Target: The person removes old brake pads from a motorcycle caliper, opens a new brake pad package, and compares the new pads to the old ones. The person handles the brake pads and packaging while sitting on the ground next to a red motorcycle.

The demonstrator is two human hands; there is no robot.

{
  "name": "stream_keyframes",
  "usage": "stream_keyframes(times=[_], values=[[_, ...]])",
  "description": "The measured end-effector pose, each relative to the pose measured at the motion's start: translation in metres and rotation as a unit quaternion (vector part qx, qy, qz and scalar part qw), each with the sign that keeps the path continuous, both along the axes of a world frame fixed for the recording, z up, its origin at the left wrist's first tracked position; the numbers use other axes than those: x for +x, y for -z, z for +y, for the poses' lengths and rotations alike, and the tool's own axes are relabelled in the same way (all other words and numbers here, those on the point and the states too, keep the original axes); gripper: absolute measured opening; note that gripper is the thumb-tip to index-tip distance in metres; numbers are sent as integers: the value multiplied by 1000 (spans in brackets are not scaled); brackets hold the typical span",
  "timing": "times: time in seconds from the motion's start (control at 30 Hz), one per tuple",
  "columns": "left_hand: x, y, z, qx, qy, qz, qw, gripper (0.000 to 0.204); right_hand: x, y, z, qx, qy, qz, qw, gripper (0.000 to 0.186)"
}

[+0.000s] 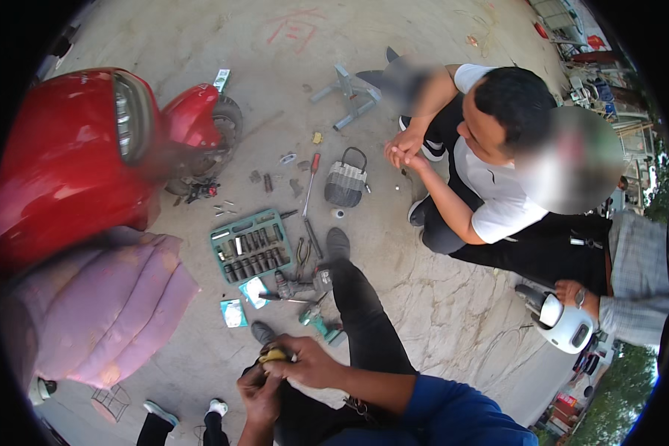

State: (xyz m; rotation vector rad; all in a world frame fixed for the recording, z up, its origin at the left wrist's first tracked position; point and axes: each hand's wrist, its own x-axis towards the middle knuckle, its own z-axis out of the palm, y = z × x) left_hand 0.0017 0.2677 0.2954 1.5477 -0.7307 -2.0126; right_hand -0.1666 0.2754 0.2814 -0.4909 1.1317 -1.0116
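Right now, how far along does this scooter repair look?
Early to midway, I'd judge. Done: the green socket tray lies open on the concrete, with a screwdriver and loose bolts beside it. In hand: the left hand and right hand grip a small yellow part. Left: the red scooter looks still apart at its front wheel.

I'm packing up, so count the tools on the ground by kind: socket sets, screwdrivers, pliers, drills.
Socket set: 1
Screwdriver: 1
Pliers: 1
Drill: 1
Total: 4
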Motion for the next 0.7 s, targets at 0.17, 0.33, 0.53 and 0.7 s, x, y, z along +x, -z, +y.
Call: stream_keyframes(times=[0.17,0.33,0.53,0.7], values=[[17,-63,17,-36,218,-9,975,22,15,-78,55,76,47,65,994,24],[85,-106,27,-38,401,52,914,31,56,-160,130,156,254,26,954,23],[128,-55,-8,-193,639,-185,721,43,85,-191,176,164,361,-58,916,19],[10,-63,-34,-307,737,-228,558,66,95,-203,191,177,321,-12,930,23]])
